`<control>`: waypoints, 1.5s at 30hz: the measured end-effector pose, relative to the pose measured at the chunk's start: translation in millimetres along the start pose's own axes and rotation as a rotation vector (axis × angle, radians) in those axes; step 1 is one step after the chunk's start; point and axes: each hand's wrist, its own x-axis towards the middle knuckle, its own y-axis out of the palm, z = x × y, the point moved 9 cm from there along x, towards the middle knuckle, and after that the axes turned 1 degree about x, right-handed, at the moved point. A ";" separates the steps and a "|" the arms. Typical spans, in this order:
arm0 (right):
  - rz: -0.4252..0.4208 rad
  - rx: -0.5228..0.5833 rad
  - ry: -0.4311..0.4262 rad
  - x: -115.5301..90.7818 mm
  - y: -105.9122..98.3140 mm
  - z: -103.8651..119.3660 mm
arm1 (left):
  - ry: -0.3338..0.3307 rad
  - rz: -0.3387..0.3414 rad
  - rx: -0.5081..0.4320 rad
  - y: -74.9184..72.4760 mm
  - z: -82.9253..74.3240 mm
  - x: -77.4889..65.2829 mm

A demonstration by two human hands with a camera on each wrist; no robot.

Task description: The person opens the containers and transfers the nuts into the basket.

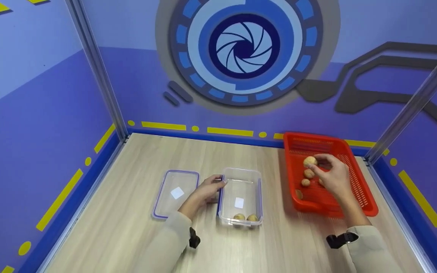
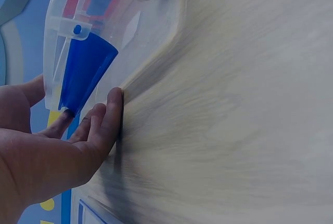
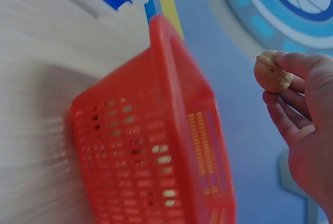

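Observation:
Between thumb and fingers, my right hand (image 1: pixel 334 176) pinches a walnut (image 1: pixel 310 162) above the red basket (image 1: pixel 290 182). The right wrist view shows the same walnut (image 3: pixel 272 72) held out beyond the basket's rim. Several more walnuts lie in the basket beneath the hand, partly covered by it. My left hand (image 1: pixel 206 189) holds the left side of a clear plastic box (image 1: pixel 241 191), thumb at its rim. In the left wrist view, the fingers touch the box's blue side latch (image 2: pixel 88 68). Two walnuts (image 1: pixel 246 217) sit at the near end of the box.
A clear lid (image 1: pixel 161 197) with a purple edge lies left of the box, a white label on it. Blue printed panels (image 1: pixel 218 125) stand behind and at both sides of the wooden table (image 1: pixel 120 223).

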 end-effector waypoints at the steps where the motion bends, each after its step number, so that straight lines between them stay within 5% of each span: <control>1: -0.010 0.002 0.016 -0.4 -1.6 -5.1 | -0.002 0.005 -0.006 0.4 0.6 0.4; 7: -0.050 0.008 0.110 -4.0 -6.6 -35.1 | -0.007 0.037 -0.066 3.1 5.4 4.2; 23: -0.037 -0.047 0.333 -14.2 -9.7 -98.3 | -0.025 0.010 -0.038 2.2 8.0 2.7; 45: 0.022 -0.094 0.357 -7.1 -5.6 -111.1 | 0.003 -0.002 -0.016 -1.0 3.8 6.7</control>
